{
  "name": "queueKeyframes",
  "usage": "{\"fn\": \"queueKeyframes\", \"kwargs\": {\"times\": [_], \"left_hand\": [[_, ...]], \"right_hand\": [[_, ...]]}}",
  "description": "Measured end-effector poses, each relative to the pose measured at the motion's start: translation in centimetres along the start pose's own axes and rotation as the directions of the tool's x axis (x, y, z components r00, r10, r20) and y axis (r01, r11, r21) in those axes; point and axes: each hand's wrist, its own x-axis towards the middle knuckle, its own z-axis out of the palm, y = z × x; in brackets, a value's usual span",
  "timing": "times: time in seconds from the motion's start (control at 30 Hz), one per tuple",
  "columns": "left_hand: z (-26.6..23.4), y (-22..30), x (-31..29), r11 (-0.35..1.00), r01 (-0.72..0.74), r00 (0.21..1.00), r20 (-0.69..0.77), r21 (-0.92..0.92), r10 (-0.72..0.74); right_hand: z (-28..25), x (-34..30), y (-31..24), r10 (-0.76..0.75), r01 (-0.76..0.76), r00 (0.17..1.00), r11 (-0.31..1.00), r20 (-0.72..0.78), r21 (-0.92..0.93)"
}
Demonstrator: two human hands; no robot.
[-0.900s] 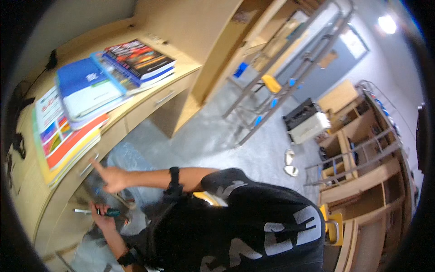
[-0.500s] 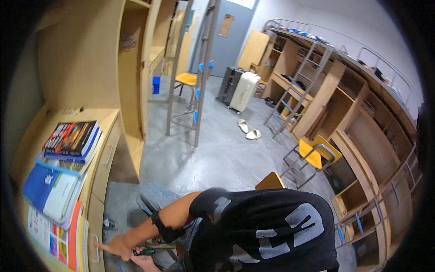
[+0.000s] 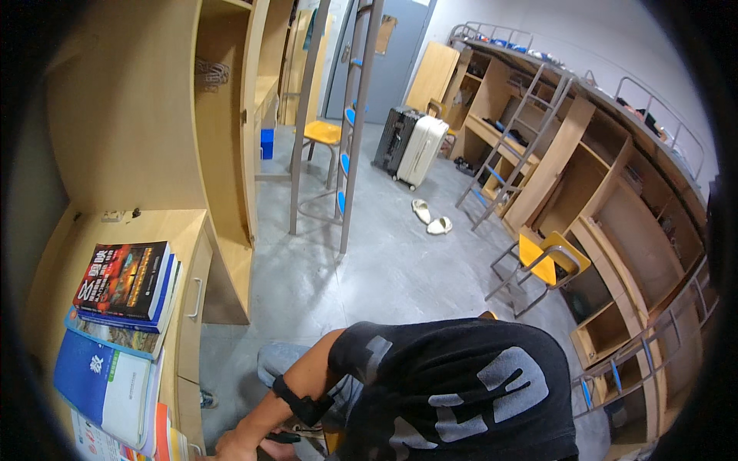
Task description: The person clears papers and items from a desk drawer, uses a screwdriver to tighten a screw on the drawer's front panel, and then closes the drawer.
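My right arm, with a black band around the elbow, reaches down to the lower left. At its end, my right hand (image 3: 237, 446) is low beside the desk drawers, close to a drawer handle (image 3: 195, 450). The picture's lower edge cuts off its fingers, so I cannot tell whether they touch the handle. Just beside it, my left hand (image 3: 277, 450) is only partly visible, closed around a small dark green object (image 3: 283, 438) whose kind I cannot make out. My bent torso in a black shirt (image 3: 461, 384) fills the lower middle, with a jeans-clad knee (image 3: 275, 361) beyond the arm.
Stacked books (image 3: 123, 280) and blue-white workbooks (image 3: 104, 376) lie on the wooden desk (image 3: 157, 223) at left. A ladder (image 3: 350, 154) stands ahead. Suitcases (image 3: 419, 150), white slippers (image 3: 438, 225) and a yellow chair (image 3: 538, 257) are farther off, with bunk beds along the right.
The view has shifted, so desk and books sit lower and farther right. Earlier a finger of my right hand stretched toward a drawer handle; now both hands are lower, partly out of the picture.
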Motion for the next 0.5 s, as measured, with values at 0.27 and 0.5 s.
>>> {"fn": "queueKeyframes", "kwargs": {"times": [0.27, 0.5], "left_hand": [[-1.9, -0.2, -7.9, 0.927, -0.028, 0.996, 0.085, 0.375, -0.004], [-0.1, 1.8, -18.6, 0.352, -0.304, 0.9, 0.388, 0.885, -0.198]], "right_hand": [[-6.1, -2.6, -7.9, 0.07, -0.096, 0.972, 0.99, 0.225, 0.105], [-11.5, -9.6, -12.8, 0.209, -0.215, 0.958, 0.977, 0.196, 0.008]]}}
